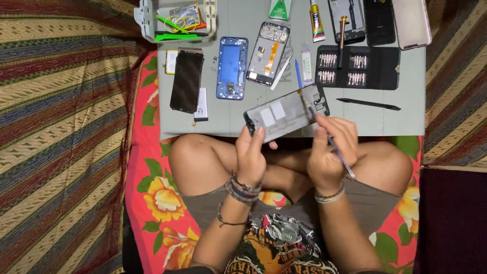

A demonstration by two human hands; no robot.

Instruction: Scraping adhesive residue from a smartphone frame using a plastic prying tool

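Left hand: the left hand (251, 155) is clamped on the lower-left end of a dark rectangular phone frame with pale patches on its grey inner face (285, 111), fingers curled round the edge, thumb up on the face.
Right hand: the right hand (329, 152) is closed in a pen grip on a thin metal-handled tool (332, 144), the tip lying on the frame's upper right part near the camera cut-outs.
Phone frame: held tilted over the near edge of the grey work mat (411, 101), just above the crossed knees.
Behind the frame: a blue phone back housing (232, 67) lies flat, and just beside it an open phone chassis with an orange flex strip (269, 53).
Left of those: a black phone screen panel (186, 81), face down or dark, I cannot tell which.
Right side: an opened black case of screwdriver bits (357, 67), and near it a slim black pry stick (369, 104).
Top edge: a small tube of glue (316, 21), and a white tray of green and yellow picks (177, 20).
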